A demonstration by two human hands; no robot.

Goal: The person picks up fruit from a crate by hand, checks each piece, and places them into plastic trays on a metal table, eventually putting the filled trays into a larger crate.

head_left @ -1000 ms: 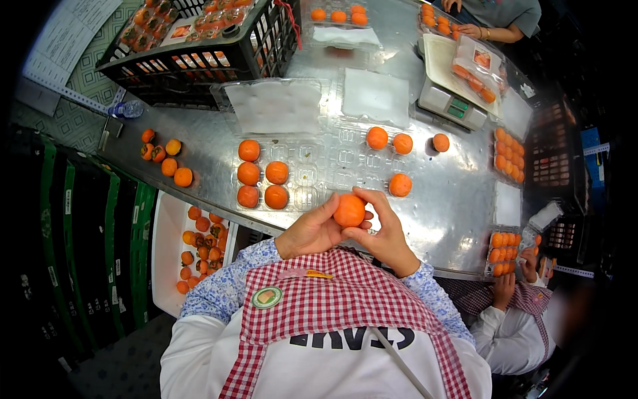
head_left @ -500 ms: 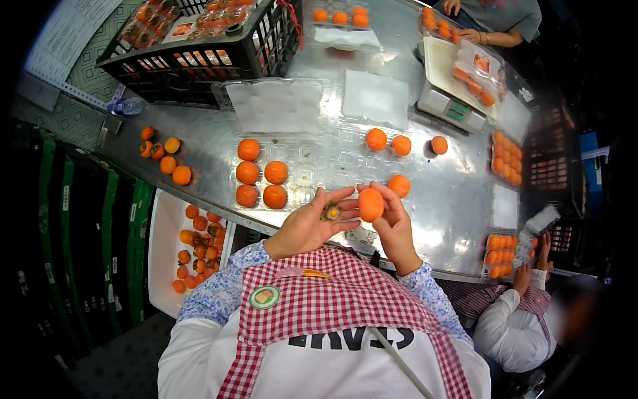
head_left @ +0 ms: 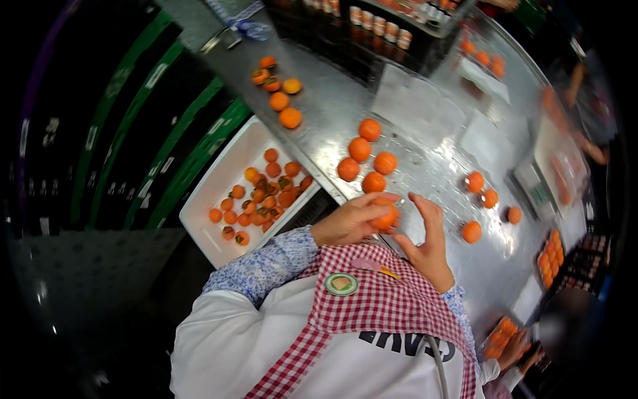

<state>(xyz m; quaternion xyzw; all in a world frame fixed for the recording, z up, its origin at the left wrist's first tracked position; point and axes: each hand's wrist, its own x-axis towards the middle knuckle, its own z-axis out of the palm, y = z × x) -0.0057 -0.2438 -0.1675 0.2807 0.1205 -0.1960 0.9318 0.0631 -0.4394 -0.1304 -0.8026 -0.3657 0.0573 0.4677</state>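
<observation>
An orange persimmon (head_left: 383,217) is held in the fingers of my left hand (head_left: 352,221), just in front of my apron. Close beside it on the right is my right hand (head_left: 430,243), its thumb and fingers spread apart and curved, holding nothing that I can see. Beyond my hands, several persimmons (head_left: 385,163) sit in a clear plastic tray on the metal table (head_left: 319,143). More persimmons (head_left: 490,198) lie to the right of that tray. My left palm is hidden from view.
Left of the table stands a white bin (head_left: 206,199) of persimmons with leafy caps. Loose persimmons (head_left: 290,118) lie near the table's left edge. Farther back are a black crate (head_left: 325,50), white tray liners (head_left: 415,103) and a scale (head_left: 535,186). A co-worker's hands (head_left: 515,349) are at lower right.
The persimmon has passed from my right hand to my left. My right hand has let go and spread. The leafy cap seen on my left palm no longer shows. The view has swung left.
</observation>
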